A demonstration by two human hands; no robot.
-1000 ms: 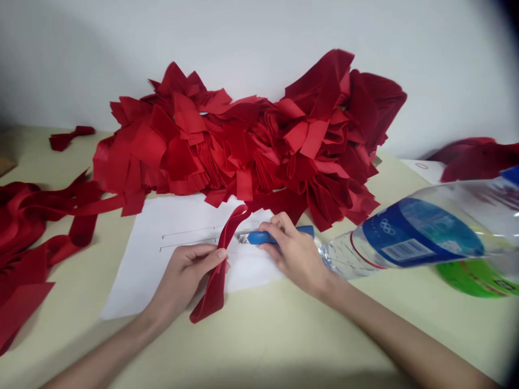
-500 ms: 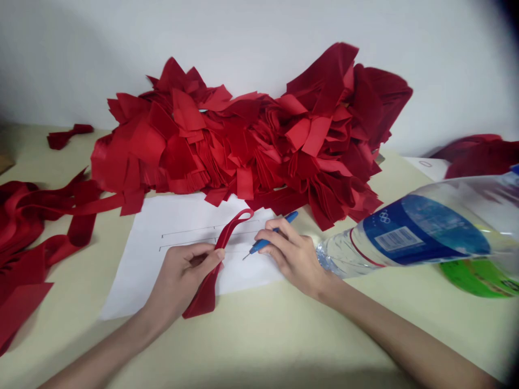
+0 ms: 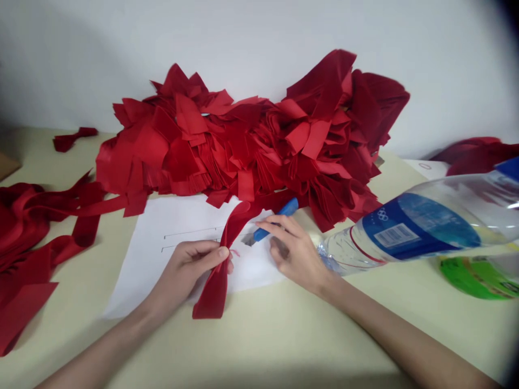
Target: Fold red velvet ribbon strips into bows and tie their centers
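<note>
As a left hand (image 3: 184, 275) is pinching a folded red strip (image 3: 214, 294) in a narrow, closed grip between thumb and fingers, a right hand (image 3: 294, 254) is resting its spread fingers (image 3: 267, 224) across a blue utility knife (image 3: 290, 206), though whether they are gripping it firmly cannot be told. The strip is looping up past the left thumb toward the pile, and its lower end is hanging past the edge of a white sheet (image 3: 162, 265) onto a cream table (image 3: 81, 302). The knife's silver blade (image 3: 248, 240) is pointing down at the sheet, just beside the strip, near two pairs of thin printed lines (image 3: 190, 232). A clear plastic water bottle (image 3: 417, 232) with a blue label is lying just beside the right wrist, with a green object (image 3: 478, 278) showing behind it. Loose red strips (image 3: 24, 237) are sprawling across the table's left side, while a large pile of cut red fabric (image 3: 251, 146) is rising behind the sheet against a white wall (image 3: 81, 54). More red fabric (image 3: 478, 159) is lying at far right, on a piece of white paper (image 3: 424, 166).
</note>
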